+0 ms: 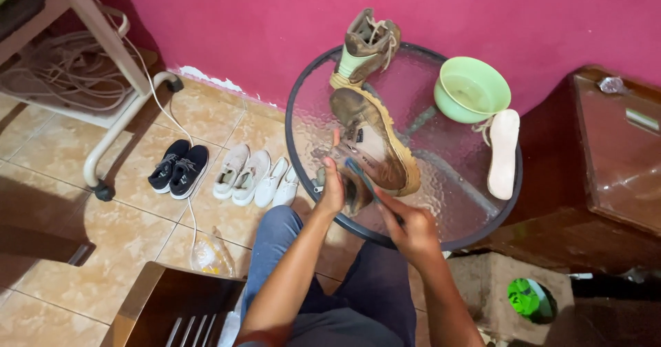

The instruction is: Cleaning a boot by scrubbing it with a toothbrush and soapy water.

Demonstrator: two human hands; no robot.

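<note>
The dirty tan leather boot (372, 144) lies on its side on the round glass table (454, 202), its heel clasped by the left hand (332, 190). The right hand (411, 228) grips a thin tool against its sole edge, so scrubbing looks underway; working further along the sole would call for a steady hold.

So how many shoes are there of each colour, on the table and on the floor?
Brown boots on the glass table: 2
Black shoes on the floor: 2
White shoes on the floor: 4
Total: 8
</note>
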